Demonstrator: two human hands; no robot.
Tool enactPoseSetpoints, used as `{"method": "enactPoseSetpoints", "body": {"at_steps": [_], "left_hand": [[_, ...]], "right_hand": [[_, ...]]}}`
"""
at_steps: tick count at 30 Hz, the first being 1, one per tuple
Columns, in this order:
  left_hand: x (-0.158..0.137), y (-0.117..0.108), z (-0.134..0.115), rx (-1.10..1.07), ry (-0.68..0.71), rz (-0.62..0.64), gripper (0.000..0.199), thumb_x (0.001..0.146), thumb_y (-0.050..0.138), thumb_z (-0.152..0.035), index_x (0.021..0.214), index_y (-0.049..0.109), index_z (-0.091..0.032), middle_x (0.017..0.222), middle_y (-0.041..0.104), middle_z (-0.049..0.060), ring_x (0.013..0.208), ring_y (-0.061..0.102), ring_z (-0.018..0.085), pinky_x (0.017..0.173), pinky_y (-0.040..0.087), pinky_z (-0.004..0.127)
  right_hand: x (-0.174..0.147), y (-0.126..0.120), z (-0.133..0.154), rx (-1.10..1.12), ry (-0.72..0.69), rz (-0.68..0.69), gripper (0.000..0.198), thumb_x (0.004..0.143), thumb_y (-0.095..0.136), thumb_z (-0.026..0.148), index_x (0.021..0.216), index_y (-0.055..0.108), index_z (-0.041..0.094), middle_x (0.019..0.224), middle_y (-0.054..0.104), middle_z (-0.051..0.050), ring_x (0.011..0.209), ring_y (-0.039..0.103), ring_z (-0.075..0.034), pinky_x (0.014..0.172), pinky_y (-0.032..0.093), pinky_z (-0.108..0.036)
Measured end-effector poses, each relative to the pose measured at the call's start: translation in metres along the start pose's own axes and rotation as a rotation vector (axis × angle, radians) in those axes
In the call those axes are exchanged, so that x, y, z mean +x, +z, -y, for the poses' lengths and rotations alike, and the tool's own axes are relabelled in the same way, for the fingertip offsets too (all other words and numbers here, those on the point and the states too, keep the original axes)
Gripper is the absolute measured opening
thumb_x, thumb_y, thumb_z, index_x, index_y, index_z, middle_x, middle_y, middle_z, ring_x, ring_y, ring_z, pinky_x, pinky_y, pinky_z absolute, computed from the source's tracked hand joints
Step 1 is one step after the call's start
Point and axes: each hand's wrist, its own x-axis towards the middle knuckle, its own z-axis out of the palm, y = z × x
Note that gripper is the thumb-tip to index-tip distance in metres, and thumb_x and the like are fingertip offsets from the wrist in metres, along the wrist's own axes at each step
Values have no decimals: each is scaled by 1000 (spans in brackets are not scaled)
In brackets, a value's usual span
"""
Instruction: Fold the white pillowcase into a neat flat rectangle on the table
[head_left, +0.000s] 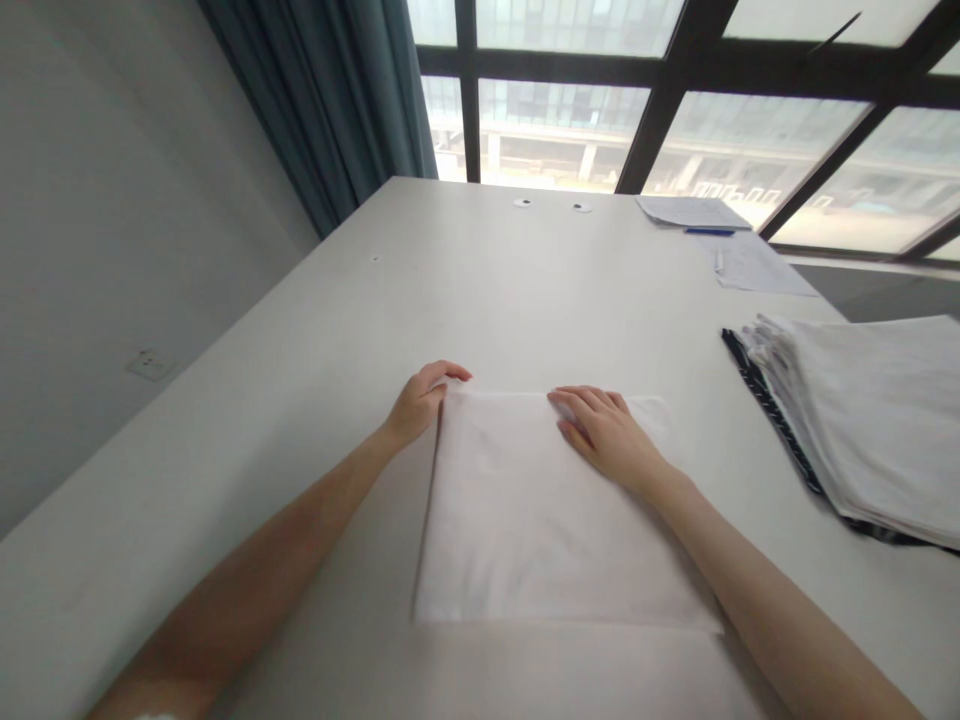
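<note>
A white cloth [525, 520], folded into a rough rectangle, lies flat on the white table in front of me. At its far left corner is my left hand [420, 402], thumb and fingers closed around the corner. My right hand [611, 440] rests palm down on the cloth's far edge, right of the middle, its fingers stretched over the fabric and slightly bent at the tips. More pale fabric or table surface shows below the near edge; I cannot tell which.
To the right lies a stack of white cloths [885, 420] on a black piece [795, 435]. Papers [765, 262] and a blue pen [709, 232] sit at the far right. Two small white ovals [523, 203] with dark spots are near the far edge. A blue curtain [360, 100] hangs behind.
</note>
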Motion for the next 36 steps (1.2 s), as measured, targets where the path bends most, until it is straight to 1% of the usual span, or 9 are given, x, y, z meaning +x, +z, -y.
{"method": "enactPoseSetpoints", "body": {"at_steps": [3,5,10,15,19,25,30,34,36], "left_hand": [[-1,-1,-2,-35,-11,15,39,68,39,-12,94,67,-19,103,71,4,105,61,22,102,43,41],[-2,-1,-4,-72,-7,57,39,67,39,-11,92,68,-19,100,72,4,103,63,22,101,45,41],[-5,-3,-4,-123,32,160,39,72,41,-10,98,69,-19,107,72,5,108,63,21,103,44,40],[-6,-2,-3,-86,109,249,39,78,44,-10,107,67,-21,115,69,5,114,61,19,107,42,38],[-5,2,-3,-26,145,207,37,77,45,-8,101,69,-21,107,70,4,106,63,18,100,46,36],[-4,5,-3,18,49,136,36,73,44,-7,92,72,-21,96,71,2,94,64,18,90,49,33],[-2,4,-6,-19,-3,129,24,74,51,-13,86,71,-19,90,70,2,83,62,17,82,49,31],[-1,5,-6,-38,23,142,27,72,48,-10,85,70,-18,90,69,3,89,62,18,86,48,31],[-1,5,-5,-33,42,144,30,71,46,-8,87,69,-17,91,68,3,92,62,18,87,47,31]], "right_hand": [[-3,6,-4,-59,-14,14,44,99,36,35,141,46,24,144,51,-9,134,42,-28,105,35,-49],[-4,5,-11,-80,-20,22,46,99,35,35,143,44,25,147,48,-8,138,38,-27,108,33,-49],[-5,1,-25,-75,-22,41,46,99,35,36,144,42,26,149,46,-6,139,37,-26,109,34,-50],[-6,-1,-27,-57,-41,70,48,99,35,37,145,40,24,150,45,-6,140,36,-25,110,33,-48],[-8,-3,-26,-46,-70,82,49,99,36,37,147,37,26,150,44,-5,139,38,-24,110,34,-48],[-11,-2,-23,-95,-97,92,52,100,35,36,150,31,26,153,40,-5,140,36,-23,111,32,-49],[-13,-4,-20,-177,-136,90,50,100,36,32,149,33,27,156,34,-4,143,30,-24,112,28,-50],[-10,-7,0,-178,-159,115,55,95,38,17,150,34,26,157,31,-3,144,28,-26,113,27,-51],[-8,-5,15,-155,-186,140,58,94,38,15,150,34,25,159,28,-2,145,26,-25,114,27,-50]]}}
